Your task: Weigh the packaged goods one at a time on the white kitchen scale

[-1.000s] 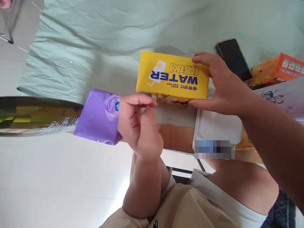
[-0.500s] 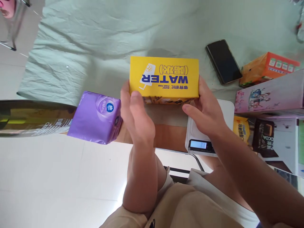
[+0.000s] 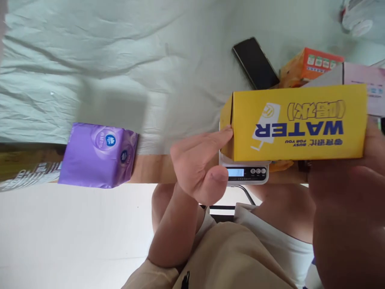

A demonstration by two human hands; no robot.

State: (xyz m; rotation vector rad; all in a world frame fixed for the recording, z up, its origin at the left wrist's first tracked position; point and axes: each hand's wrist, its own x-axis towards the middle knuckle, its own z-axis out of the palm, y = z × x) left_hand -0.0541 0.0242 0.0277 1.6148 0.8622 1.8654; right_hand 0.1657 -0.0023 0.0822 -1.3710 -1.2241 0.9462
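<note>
A yellow carton (image 3: 300, 120) printed "WATER" is held up off the table, over a white digital scale (image 3: 261, 178) that it partly covers. My left hand (image 3: 200, 166) presses its outstretched fingertips against the carton's left end, thumb apart and below. At the opposite end my right hand (image 3: 373, 154) grips the lower right corner; it is blurred and partly cut off by the frame edge. The scale's display is lit, but its reading is too faint to make out.
A purple tissue pack (image 3: 93, 154) lies at the left, with a green glass bottle (image 3: 27, 160) beside it. Behind the carton are a black phone (image 3: 255, 62), an orange box (image 3: 313, 64) and a pink box (image 3: 365, 88). A clear plastic item (image 3: 361, 20) sits at the far right.
Both hands have moved the yellow carton to the right and nearer the camera, over the scale. The view has shifted too, and the carton now hides part of the boxes at the right.
</note>
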